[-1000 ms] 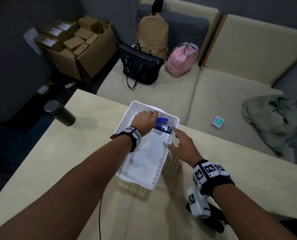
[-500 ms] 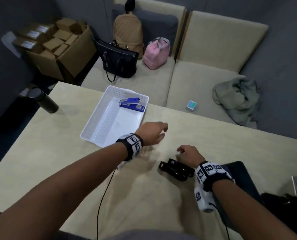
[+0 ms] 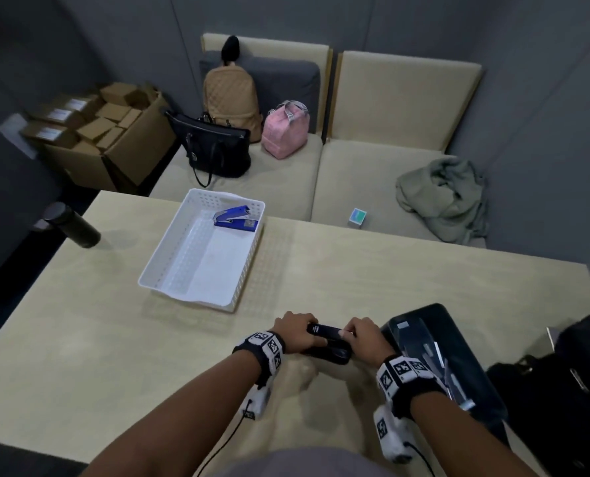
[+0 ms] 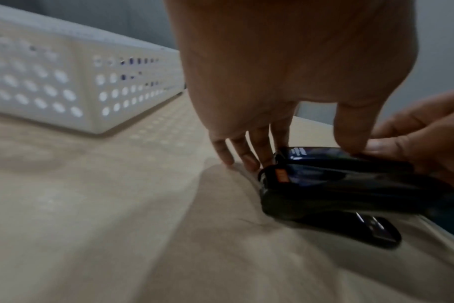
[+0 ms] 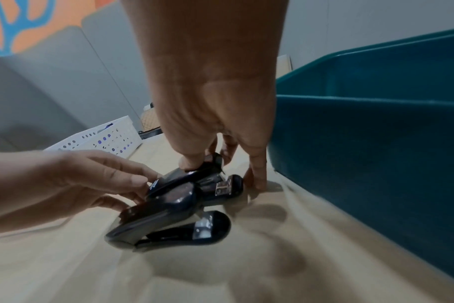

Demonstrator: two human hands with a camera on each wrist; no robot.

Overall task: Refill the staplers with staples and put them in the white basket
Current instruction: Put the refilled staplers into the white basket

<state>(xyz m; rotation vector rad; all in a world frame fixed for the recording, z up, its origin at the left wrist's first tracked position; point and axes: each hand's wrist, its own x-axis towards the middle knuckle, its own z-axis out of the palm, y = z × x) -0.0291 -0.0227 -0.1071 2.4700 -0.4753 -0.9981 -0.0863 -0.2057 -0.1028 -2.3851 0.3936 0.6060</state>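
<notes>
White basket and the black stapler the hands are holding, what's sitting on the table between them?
Nothing: in the head view, only bare table lies between the white basket and the black stapler.

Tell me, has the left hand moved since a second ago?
Yes. The left hand has left the white basket, coming back toward the person, and now grips the black stapler on the table.

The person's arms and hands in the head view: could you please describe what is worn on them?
Both forearms are bare, with no sleeves. The left wrist and the right wrist each carry a black band set with white squares printed with black marker patterns. A white unit hangs under each band, trailing a thin black cable.
</notes>
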